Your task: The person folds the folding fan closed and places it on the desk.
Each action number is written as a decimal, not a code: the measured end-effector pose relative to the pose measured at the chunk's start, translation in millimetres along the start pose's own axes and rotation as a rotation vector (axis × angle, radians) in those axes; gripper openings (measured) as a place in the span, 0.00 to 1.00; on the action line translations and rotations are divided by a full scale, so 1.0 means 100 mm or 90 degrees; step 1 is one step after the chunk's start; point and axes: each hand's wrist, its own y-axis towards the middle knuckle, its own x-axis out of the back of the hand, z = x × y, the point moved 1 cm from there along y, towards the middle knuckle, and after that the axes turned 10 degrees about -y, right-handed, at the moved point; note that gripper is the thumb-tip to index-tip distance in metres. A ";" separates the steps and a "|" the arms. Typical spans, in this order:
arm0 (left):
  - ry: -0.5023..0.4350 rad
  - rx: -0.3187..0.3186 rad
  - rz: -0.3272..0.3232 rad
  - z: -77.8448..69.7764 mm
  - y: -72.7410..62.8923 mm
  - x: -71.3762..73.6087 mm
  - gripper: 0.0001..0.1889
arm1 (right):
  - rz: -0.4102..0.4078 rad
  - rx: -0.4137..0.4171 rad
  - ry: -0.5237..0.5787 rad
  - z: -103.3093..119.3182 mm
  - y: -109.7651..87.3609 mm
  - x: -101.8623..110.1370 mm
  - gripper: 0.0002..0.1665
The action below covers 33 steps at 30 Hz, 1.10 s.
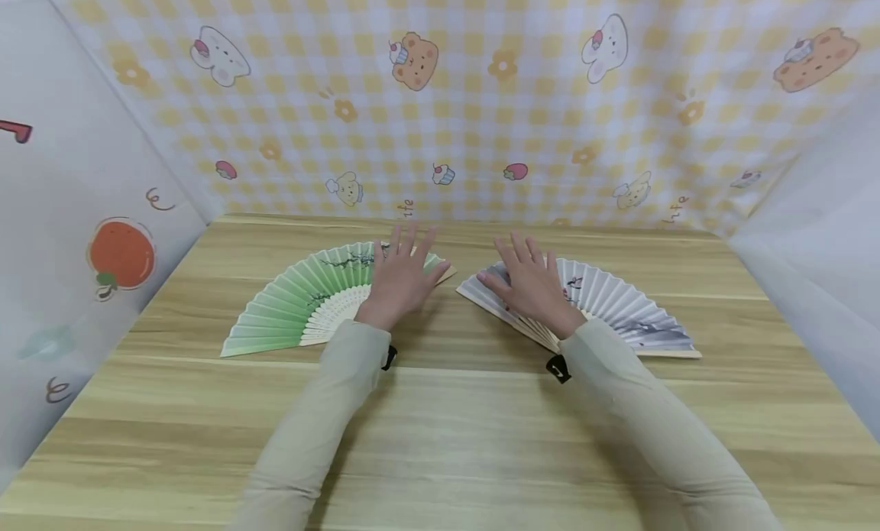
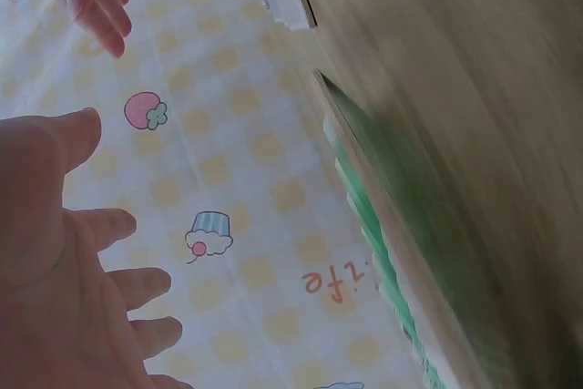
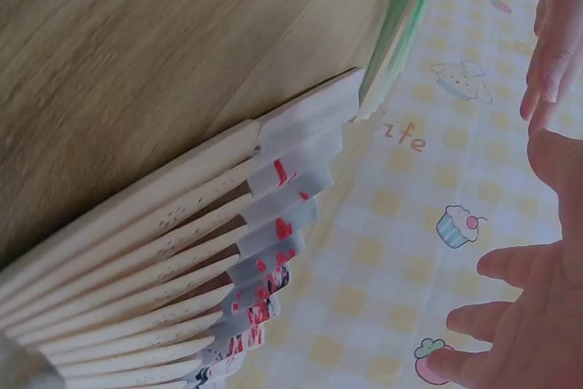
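Two folding fans lie spread on the wooden table. The green folding fan (image 1: pixel 282 311) with a dark branch pattern is on the left, and the grey-white folding fan (image 1: pixel 622 305) with a red and dark print is on the right. My left hand (image 1: pixel 402 283) hovers over the right part of the green fan, fingers spread, holding nothing. Over the left part of the grey-white fan is my right hand (image 1: pixel 531 288), its fingers also straight and spread. In the wrist views both hands stand above the fans, and pale wooden ribs (image 3: pixel 173 252) of the grey-white one show.
The wooden table (image 1: pixel 467 447) reaches back to a yellow checked cloth (image 1: pixel 474 126) with cartoon prints. White printed side walls (image 1: pixel 55 210) rise at left and right. A dark band shows at each sleeve cuff.
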 end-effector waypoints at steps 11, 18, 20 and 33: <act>-0.074 -0.045 -0.049 0.25 -0.21 0.19 0.34 | -0.017 0.020 0.052 0.09 0.01 0.00 0.42; -0.114 -0.037 -0.035 0.48 -0.37 0.29 0.35 | -0.014 0.040 0.075 0.16 0.02 -0.03 0.41; -0.121 -0.038 -0.040 0.53 -0.40 0.31 0.35 | -0.007 0.042 0.082 0.18 0.02 -0.03 0.41; -0.069 -0.035 -0.052 0.97 -0.80 0.47 0.35 | 0.052 0.039 0.167 0.26 0.16 0.09 0.48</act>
